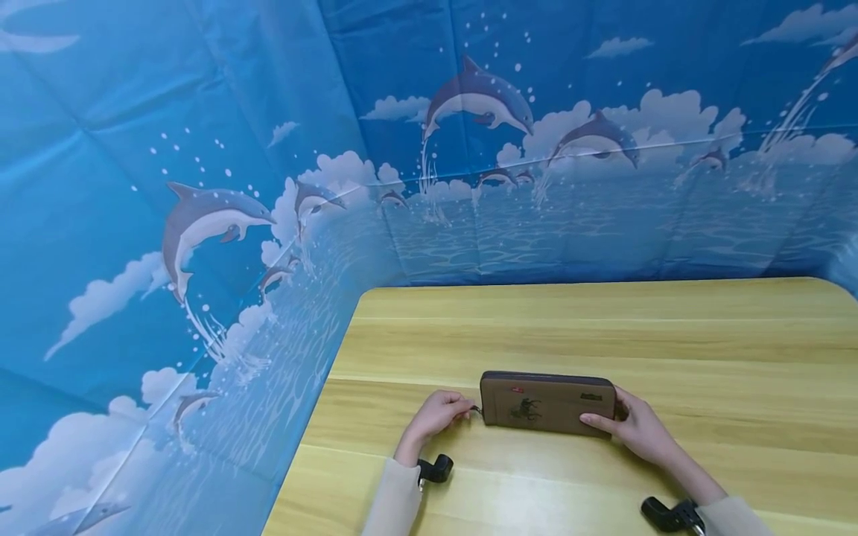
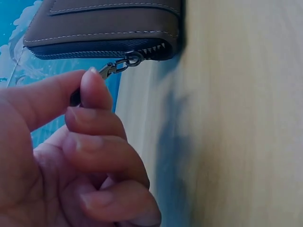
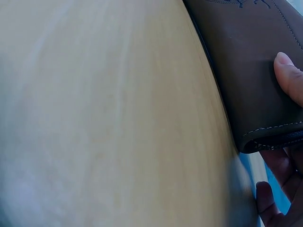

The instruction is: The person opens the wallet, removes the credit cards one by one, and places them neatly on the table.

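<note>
A brown zip-around wallet with a dark emblem and a small red tag is held upright on its long edge at the table. My right hand grips its right end, thumb on the front face and fingers behind. At the left end, my left hand pinches the zipper pull between thumb and index finger. The pull's metal clasp links to the slider near the wallet's corner, where some zipper teeth show apart. The other left fingers curl toward the palm.
The light wooden table extends around the wallet. Behind it and along its left side hangs a blue dolphin-print sheet. Black wrist cameras sit on both wrists, the left one and the right one.
</note>
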Demonstrator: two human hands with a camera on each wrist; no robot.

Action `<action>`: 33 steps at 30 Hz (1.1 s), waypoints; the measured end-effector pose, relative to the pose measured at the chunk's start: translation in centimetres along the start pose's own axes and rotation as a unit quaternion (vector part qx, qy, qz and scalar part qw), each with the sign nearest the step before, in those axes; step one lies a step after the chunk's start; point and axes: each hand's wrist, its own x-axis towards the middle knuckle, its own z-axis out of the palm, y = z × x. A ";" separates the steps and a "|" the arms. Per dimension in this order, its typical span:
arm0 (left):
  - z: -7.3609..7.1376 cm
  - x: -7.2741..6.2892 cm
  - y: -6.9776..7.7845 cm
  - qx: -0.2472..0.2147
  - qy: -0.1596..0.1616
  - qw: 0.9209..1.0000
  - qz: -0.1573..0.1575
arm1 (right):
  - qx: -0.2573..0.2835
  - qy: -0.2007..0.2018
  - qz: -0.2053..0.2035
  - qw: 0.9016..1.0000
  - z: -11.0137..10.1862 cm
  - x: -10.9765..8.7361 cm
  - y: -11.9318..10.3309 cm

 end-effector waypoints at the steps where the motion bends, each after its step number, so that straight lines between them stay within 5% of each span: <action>1: 0.0 0.0 0.1 -0.002 0.002 1.000 0.001 | -0.001 0.001 -0.001 1.000 0.0 0.0 0.0; 21: 0.1 0.7 1.2 -0.038 0.043 0.998 0.002 | -0.002 0.005 0.005 1.000 0.1 -0.1 -0.1; 33: -0.4 1.2 2.7 -0.035 0.051 0.997 0.035 | -0.009 0.008 -0.001 1.000 0.2 0.0 0.0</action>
